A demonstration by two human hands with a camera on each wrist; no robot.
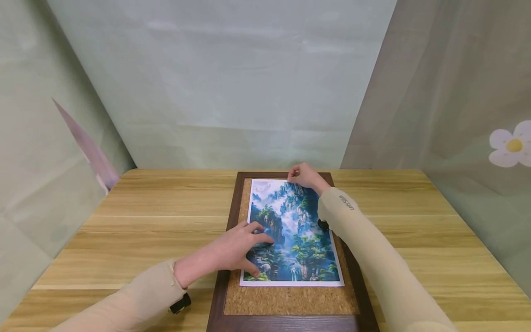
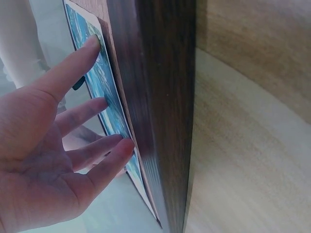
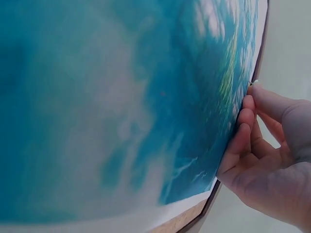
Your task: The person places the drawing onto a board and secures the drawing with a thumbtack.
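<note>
A landscape print (image 1: pixel 298 240) of mountains and waterfalls lies on a cork board with a dark wooden frame (image 1: pixel 232 203), flat on the wooden table (image 1: pixel 145 221). My left hand (image 1: pixel 244 244) presses its spread, straight fingers on the print's lower left part. In the left wrist view the left hand's fingertips (image 2: pixel 92 43) touch the print (image 2: pixel 104 92) beside the frame (image 2: pixel 155 97). My right hand (image 1: pixel 304 176) sits at the print's top edge with curled fingers. In the right wrist view the right hand (image 3: pixel 262 155) pinches a tiny pale pin-like thing (image 3: pixel 253 83) against the print (image 3: pixel 121 97).
Pale green backdrop sheets (image 1: pixel 232 83) close in the table at the back and both sides. The right sheet carries a white flower (image 1: pixel 512 145), and a pinkish panel (image 1: pixel 89 147) leans at the back left. Bare tabletop lies left and right of the board.
</note>
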